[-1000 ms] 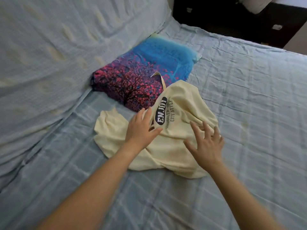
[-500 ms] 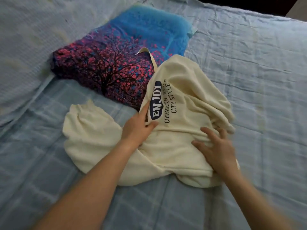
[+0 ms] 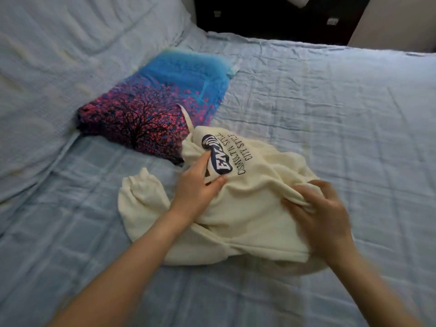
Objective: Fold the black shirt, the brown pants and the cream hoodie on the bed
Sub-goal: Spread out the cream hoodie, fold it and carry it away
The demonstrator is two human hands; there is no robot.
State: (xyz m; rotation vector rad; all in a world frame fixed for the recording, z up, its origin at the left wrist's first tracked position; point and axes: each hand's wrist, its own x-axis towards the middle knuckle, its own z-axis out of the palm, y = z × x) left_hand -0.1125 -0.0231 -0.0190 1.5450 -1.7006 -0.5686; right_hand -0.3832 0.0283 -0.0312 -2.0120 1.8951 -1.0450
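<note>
The cream hoodie (image 3: 254,204) lies bunched up in the middle of the bed, its dark "ENJOY" print facing up and a sleeve cuff (image 3: 139,187) spread to the left. My left hand (image 3: 198,185) pinches the fabric right beside the print, thumb on top. My right hand (image 3: 318,208) grips a gathered fold on the hoodie's right side, fingers curled into the cloth. No black shirt or brown pants are in view.
The bed (image 3: 342,114) has a wrinkled pale blue checked sheet. A pillow (image 3: 155,107) with a blue sky and pink tree print lies just behind the hoodie. A sheet-covered mound (image 3: 59,55) rises at the left. Dark furniture (image 3: 271,17) stands beyond the bed.
Both hands went from hovering spread over the hoodie to taking hold of it. The right hand's fingers have closed on a fold, and the printed part has lifted and bunched.
</note>
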